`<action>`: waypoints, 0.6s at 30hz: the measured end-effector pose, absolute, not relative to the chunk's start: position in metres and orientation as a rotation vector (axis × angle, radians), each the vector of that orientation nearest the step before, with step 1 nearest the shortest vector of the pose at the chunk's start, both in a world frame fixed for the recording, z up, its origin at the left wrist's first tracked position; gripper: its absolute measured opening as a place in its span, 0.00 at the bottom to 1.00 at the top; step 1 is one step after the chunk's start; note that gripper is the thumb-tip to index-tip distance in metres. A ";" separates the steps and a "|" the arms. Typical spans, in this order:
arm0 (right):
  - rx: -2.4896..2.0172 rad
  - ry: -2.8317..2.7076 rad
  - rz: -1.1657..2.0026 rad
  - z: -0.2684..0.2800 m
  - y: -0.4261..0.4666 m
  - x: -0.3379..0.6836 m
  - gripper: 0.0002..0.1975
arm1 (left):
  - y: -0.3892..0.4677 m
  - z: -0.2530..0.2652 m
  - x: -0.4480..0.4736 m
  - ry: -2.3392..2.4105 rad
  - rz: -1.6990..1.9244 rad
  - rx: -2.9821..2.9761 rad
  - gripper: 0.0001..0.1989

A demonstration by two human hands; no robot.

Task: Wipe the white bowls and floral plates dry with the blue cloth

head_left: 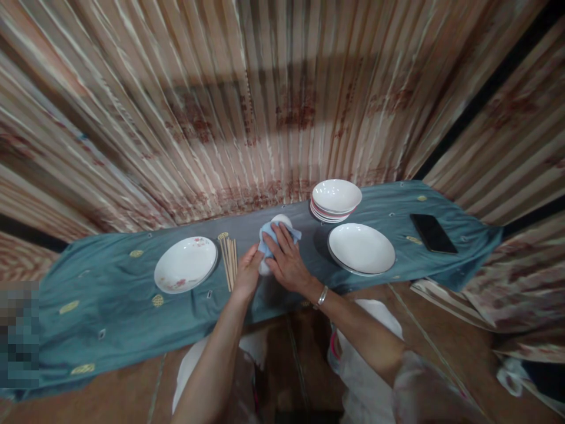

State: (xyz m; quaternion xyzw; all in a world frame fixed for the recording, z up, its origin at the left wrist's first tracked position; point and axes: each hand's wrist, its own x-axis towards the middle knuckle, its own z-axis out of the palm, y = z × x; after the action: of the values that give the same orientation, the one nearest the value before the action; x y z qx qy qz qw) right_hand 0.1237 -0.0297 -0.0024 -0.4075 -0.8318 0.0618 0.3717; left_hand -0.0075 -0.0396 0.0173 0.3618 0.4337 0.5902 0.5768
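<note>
Over the middle of the cloth-covered table, my left hand [248,272] grips the near left side of a white dish [281,221]. Most of that dish is hidden by my hands and a light blue cloth [267,231], so I cannot tell whether it is a bowl or a plate. My right hand [286,259] holds the cloth against the dish, fingers bent over it. Just left of my left hand lie several wooden chopsticks [229,259], side by side. To the right of my hands stand a stack of white bowls [336,197] and white plates [362,248].
White plates with red flowers [185,265] sit left of the chopsticks. A black phone [433,233] lies at the right end of the table [119,306], which has a teal cover. A pleated patterned curtain [282,118] hangs right behind it.
</note>
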 end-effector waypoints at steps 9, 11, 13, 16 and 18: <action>-1.069 -1.947 0.214 0.006 -0.002 0.121 0.26 | -0.039 0.016 -0.007 1.003 1.333 0.877 0.25; -1.084 -1.893 0.242 0.005 0.005 0.121 0.25 | -0.039 0.014 -0.008 1.006 1.318 0.888 0.26; -1.081 -1.843 0.269 0.004 0.011 0.121 0.25 | -0.039 0.012 -0.010 1.016 1.304 0.899 0.27; -1.065 -1.767 0.312 0.000 0.021 0.121 0.25 | -0.039 0.010 -0.011 1.026 1.304 0.923 0.27; -1.060 -1.705 0.356 -0.004 0.027 0.122 0.25 | -0.040 0.010 -0.012 1.027 1.310 0.935 0.26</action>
State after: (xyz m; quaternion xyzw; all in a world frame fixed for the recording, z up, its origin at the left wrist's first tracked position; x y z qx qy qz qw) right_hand 0.1217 0.0270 -0.0036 -0.4429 -0.7123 0.1488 0.5238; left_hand -0.0117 -0.0398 0.0105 0.3996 0.4391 0.5598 0.5780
